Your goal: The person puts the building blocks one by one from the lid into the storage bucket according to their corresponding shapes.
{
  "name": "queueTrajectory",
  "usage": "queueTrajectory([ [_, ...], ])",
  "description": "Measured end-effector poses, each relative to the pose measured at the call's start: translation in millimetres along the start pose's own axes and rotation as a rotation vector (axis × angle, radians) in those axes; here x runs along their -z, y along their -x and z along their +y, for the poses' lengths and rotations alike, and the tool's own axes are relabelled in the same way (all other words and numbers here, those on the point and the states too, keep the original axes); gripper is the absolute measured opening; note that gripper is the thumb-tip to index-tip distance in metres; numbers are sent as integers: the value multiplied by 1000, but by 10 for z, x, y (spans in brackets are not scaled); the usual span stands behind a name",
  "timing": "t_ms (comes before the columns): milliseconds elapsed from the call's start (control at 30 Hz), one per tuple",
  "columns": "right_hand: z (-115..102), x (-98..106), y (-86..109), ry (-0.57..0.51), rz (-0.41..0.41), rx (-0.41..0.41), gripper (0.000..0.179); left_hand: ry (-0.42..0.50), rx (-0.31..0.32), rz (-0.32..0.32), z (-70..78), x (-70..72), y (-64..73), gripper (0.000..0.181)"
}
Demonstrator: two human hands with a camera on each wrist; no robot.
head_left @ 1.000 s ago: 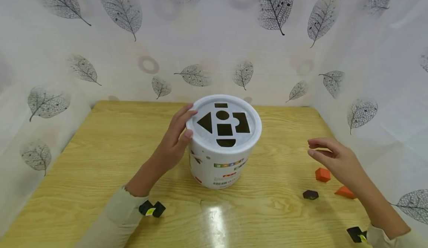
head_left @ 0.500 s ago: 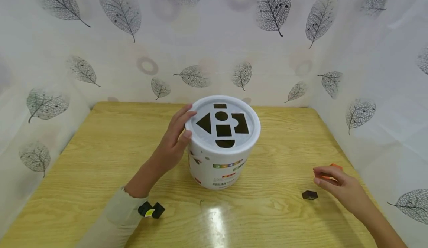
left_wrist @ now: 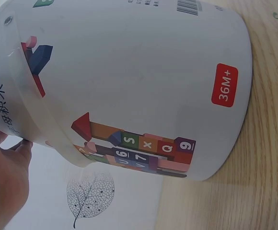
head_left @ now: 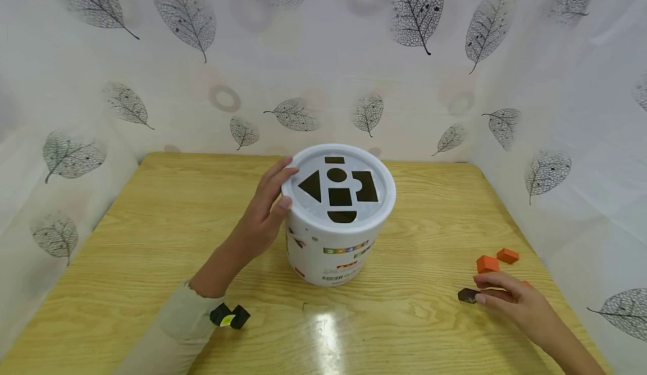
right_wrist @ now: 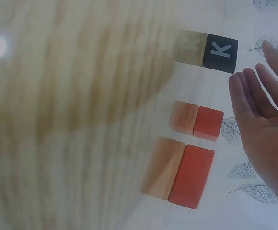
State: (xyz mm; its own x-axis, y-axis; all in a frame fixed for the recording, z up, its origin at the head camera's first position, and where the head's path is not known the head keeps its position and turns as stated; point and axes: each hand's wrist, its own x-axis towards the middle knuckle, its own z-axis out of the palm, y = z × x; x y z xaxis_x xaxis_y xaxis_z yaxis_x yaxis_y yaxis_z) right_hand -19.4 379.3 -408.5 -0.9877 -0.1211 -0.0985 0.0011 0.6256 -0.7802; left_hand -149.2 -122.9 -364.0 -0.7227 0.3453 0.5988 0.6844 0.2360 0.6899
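- Pale hangings (head_left: pixel 323 55) printed with dark leaf skeletons close off the back and both sides of my head view; below them lies a yellowish wood-grain table (head_left: pixel 177 212), with a streak of glare (head_left: pixel 327 341) near its front.
- Mid-table I have the white bucket (head_left: pixel 328 258) standing upright, its white lid (head_left: pixel 387 190) on top and pierced with dark shaped cut-outs (head_left: pixel 340 197) — triangle, circle, square and others.
- I see the left hand (head_left: pixel 264 218) resting on the lid's left rim, fingers and thumb spread apart along it. A pale sleeve (head_left: pixel 169 330) covers that forearm, with a black fitting (head_left: pixel 221 315) at the cuff.
- My left wrist feed shows the bucket's side close up: printed toy blocks (left_wrist: pixel 139 151) and a red label (left_wrist: pixel 224 85) reading 36M+.
- Well off to the right of the bucket, the right hand (head_left: pixel 520 306) is down by the black block (head_left: pixel 466 295), which lies on the table. Thumb and fingers stand apart, pinching nothing — I cannot tell whether the fingertips touch it.
- From the right wrist I can read a white letter K (right_wrist: pixel 220 49) on the black block.
- Just beyond those fingertips sits an orange cube (head_left: pixel 487 264), a smaller orange block (head_left: pixel 507 256) beside it; a third orange piece (head_left: pixel 527 283) peeks out behind the hand.
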Motion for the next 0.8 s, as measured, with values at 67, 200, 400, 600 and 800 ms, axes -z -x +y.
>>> queueTrajectory([
  [67,14,-8,9,30,17,22,39,1,0,-2,2,-1,-1,62],
  [200,49,-41,24,34,34,77,37,-1,2,-5,4,-2,2,61],
  [400,104,-82,17,-8,18,59,37,-5,-3,0,-1,-3,4,61],
  [600,95,-96,-1,21,0,-12,35,-2,7,-6,8,0,9,61],
  [800,81,-123,-15,35,1,-23,29,-4,10,-8,7,3,12,60],
])
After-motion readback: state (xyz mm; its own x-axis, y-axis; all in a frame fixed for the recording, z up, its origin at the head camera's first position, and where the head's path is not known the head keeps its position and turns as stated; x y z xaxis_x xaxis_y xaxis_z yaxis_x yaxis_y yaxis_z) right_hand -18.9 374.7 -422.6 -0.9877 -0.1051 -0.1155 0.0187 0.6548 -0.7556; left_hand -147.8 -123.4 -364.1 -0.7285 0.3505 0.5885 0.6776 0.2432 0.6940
